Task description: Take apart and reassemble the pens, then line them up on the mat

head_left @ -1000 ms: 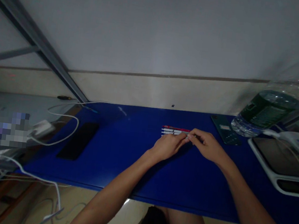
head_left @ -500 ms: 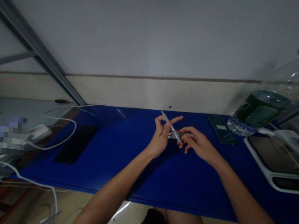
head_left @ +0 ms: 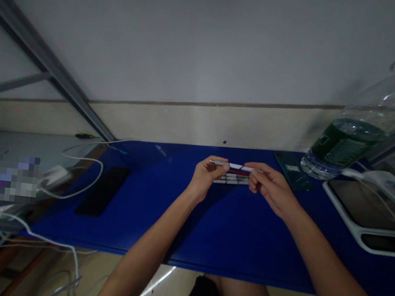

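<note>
A white pen (head_left: 237, 167) is held level between my two hands, above the blue tabletop (head_left: 160, 220). My left hand (head_left: 207, 175) pinches its left end between thumb and fingers. At the other end, the thumb and fingers of my right hand (head_left: 268, 183) are closed on the same pen. Just below it, several more pens (head_left: 231, 179) lie side by side on the table, one with a red part. My hands partly cover the ends of these pens.
To the left lies a black phone (head_left: 102, 190) near a white cable (head_left: 100, 170). On the right are a green phone (head_left: 293, 170), a large clear bottle (head_left: 348, 136), a white scale-like device (head_left: 363, 224) and a white power strip (head_left: 389, 184). A wall stands behind the table.
The pen has turned from slanting to level. My right hand has closed on its right end, and my left forefinger no longer points outward.
</note>
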A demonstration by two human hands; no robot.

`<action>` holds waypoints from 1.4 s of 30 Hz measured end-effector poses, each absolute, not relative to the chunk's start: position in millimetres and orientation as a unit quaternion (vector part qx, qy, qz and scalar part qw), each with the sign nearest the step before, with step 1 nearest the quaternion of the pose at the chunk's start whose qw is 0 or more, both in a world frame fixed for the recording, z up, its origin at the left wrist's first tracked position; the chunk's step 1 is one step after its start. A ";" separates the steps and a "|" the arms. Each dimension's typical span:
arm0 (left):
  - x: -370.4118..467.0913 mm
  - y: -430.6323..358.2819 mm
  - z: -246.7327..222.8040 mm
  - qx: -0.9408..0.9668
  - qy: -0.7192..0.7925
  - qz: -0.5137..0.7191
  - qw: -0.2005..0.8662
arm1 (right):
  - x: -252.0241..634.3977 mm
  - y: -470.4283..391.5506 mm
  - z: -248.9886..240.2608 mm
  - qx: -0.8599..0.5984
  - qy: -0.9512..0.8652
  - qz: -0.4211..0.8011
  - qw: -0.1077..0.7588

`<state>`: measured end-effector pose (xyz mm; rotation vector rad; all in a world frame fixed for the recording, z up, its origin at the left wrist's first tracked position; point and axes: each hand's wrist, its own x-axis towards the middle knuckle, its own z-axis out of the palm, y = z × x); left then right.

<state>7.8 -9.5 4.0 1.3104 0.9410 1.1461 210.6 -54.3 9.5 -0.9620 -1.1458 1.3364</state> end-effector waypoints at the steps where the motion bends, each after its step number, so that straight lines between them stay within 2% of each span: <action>1: 7.4 -9.1 3.5 0.553 0.391 0.482 0.556 | 211.4 -53.7 10.0 -0.396 -0.466 0.559 0.560; 5: 14.4 -16.1 0.2 0.576 0.364 0.461 0.569 | 211.0 -51.5 8.4 -0.385 -0.439 0.538 0.608; 13: 21.8 -28.2 6.9 0.703 0.349 0.354 0.509 | 208.2 -47.7 0.8 -0.441 -0.460 0.477 0.605; 20: 17.9 -19.5 -0.2 0.744 0.371 0.297 0.470 | 214.9 -39.4 -4.9 -0.414 -0.448 0.487 0.624; 25: 35.4 -43.3 3.0 0.764 0.420 0.314 0.376 | 214.0 -38.4 -7.6 -0.410 -0.384 0.491 0.666; 28: 28.2 -70.9 14.9 0.821 0.410 0.305 0.254 | 215.2 -40.3 -2.7 -0.336 -0.330 0.569 0.674; 32: -43.1 -107.7 17.4 0.786 0.529 0.316 0.040 | 233.3 -40.2 2.8 -0.283 -0.281 0.623 0.673; 34: -101.6 -123.8 10.5 0.687 0.641 0.337 -0.058 | 247.8 -39.0 2.8 -0.263 -0.264 0.629 0.682; 37: -191.5 -143.4 -1.2 0.540 0.770 0.303 -0.157 | 266.7 -38.5 0.3 -0.234 -0.257 0.653 0.673; 39: -238.6 -151.1 -6.8 0.468 0.822 0.281 -0.165 | 274.1 -39.4 -1.8 -0.221 -0.250 0.665 0.668; 42: -280.8 -152.9 -12.5 0.405 0.886 0.209 -0.083 | 277.7 -41.4 -4.3 -0.196 -0.233 0.683 0.664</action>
